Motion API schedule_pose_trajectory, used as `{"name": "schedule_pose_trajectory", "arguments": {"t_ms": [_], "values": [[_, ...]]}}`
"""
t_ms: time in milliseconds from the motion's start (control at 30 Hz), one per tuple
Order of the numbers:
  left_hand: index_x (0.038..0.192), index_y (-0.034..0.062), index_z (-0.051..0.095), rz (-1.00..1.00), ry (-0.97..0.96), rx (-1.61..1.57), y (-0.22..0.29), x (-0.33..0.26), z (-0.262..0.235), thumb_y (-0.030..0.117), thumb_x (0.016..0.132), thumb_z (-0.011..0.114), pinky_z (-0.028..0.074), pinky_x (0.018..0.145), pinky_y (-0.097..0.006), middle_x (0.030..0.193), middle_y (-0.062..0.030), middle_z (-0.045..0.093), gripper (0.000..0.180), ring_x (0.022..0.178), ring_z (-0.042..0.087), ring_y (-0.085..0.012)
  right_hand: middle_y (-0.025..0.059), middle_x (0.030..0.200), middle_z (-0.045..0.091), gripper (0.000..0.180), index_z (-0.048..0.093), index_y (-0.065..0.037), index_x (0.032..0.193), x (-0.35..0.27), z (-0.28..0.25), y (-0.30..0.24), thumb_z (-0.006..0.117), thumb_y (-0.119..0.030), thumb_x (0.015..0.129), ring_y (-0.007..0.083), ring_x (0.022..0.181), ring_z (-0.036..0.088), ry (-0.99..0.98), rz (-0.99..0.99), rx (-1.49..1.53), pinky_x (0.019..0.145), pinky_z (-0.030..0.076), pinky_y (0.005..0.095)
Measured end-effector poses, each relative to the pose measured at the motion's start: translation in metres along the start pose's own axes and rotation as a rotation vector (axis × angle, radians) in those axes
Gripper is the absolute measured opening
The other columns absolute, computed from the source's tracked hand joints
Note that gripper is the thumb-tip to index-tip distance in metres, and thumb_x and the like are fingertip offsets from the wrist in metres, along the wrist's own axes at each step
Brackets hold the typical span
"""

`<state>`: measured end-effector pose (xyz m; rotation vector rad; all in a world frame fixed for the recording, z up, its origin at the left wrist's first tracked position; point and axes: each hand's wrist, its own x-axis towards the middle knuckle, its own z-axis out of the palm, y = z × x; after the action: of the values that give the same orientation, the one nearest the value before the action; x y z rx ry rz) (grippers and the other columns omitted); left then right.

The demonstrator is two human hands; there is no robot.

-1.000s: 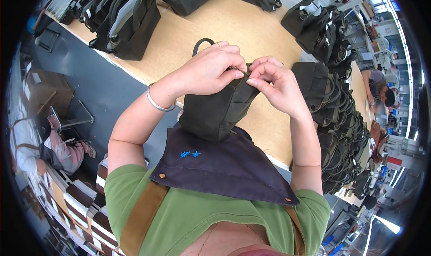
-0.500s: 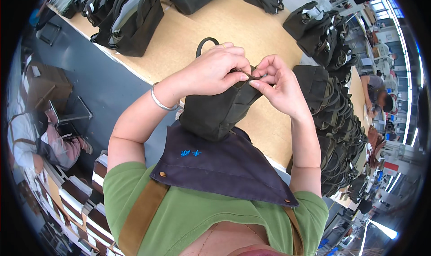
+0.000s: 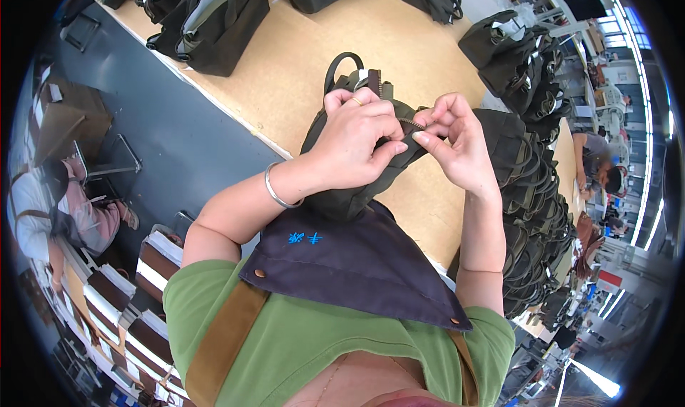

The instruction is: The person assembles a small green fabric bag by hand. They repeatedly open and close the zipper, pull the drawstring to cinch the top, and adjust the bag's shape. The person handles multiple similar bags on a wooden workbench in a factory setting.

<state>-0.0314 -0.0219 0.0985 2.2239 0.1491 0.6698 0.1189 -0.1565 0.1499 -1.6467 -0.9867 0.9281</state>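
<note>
A dark olive fabric bag (image 3: 341,204) is held up in front of my apron, over the near edge of the table. Its black loop handle (image 3: 331,70) sticks up at the far side. My left hand (image 3: 362,137) grips the bag's upper edge, thumb and fingers closed together. Close by on the right, my right hand (image 3: 457,144) pinches the same edge between thumb and fingers. A short stretch of brass-toothed zipper (image 3: 410,123) shows between the two hands. Behind my left knuckles, a brown strip with zipper teeth (image 3: 375,82) stands up beside a white tag. My fingers hide the exact gripping points.
Dark bags (image 3: 221,32) stand on the tan tabletop (image 3: 292,71) at the far left. More bags (image 3: 531,186) are piled along the right. A seated person (image 3: 93,221) is at the left, near a brown box (image 3: 71,118). Another person (image 3: 596,168) works at far right.
Both hands have shifted slightly right and nearer, the bag tilting with them. More zipper now shows between the hands, and the brown strip and white tag have come into sight.
</note>
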Motion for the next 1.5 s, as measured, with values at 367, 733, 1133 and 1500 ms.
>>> {"name": "schedule_pose_trajectory", "arguments": {"t_ms": [367,733,1133,1500], "values": [[0.090,0.0130,0.064,0.040,-0.220,0.323,-0.067,0.019,-0.044,0.003,0.073,0.060,0.026,0.102,-0.046,0.102,-0.0008,0.065,0.020,0.114,0.055,-0.0192,0.0006,0.084,0.066,0.040,0.053,-0.006,0.113,0.000,0.009,-0.001,0.073,0.000,0.080,0.0060,0.074,0.056,-0.072,0.039,-0.184,0.069,0.045,0.0222],[0.078,0.0139,0.064,0.425,-0.029,0.392,-0.012,0.005,-0.036,0.002,0.062,0.070,0.043,0.088,-0.036,0.071,-0.0008,0.055,0.021,0.073,0.058,-0.0185,0.0051,0.078,0.066,0.024,0.065,-0.008,0.087,-0.013,-0.045,0.017,0.069,0.005,0.067,0.0262,0.077,0.061,0.121,-0.467,-0.844,0.074,0.046,0.0362],[0.104,0.0101,0.057,0.140,-0.481,0.170,-0.047,0.034,0.038,0.020,0.074,0.076,0.044,0.081,-0.040,0.096,-0.0094,0.064,0.037,0.091,0.062,-0.0269,0.0066,0.101,0.064,0.024,0.064,-0.008,0.081,-0.028,-0.036,0.094,0.060,0.008,0.064,0.0256,0.103,0.057,0.189,-0.311,-0.773,0.087,0.047,0.0391],[0.086,0.0146,0.067,0.158,-0.551,0.291,-0.027,-0.002,0.009,0.009,0.075,0.067,0.034,0.088,-0.041,0.090,0.0000,0.057,0.013,0.095,0.054,-0.0208,0.0134,0.082,0.064,0.008,0.068,-0.003,0.084,-0.017,0.048,0.113,0.065,-0.010,0.080,0.0336,0.081,0.064,0.278,-0.096,-0.685,0.071,0.053,0.0438]]}}
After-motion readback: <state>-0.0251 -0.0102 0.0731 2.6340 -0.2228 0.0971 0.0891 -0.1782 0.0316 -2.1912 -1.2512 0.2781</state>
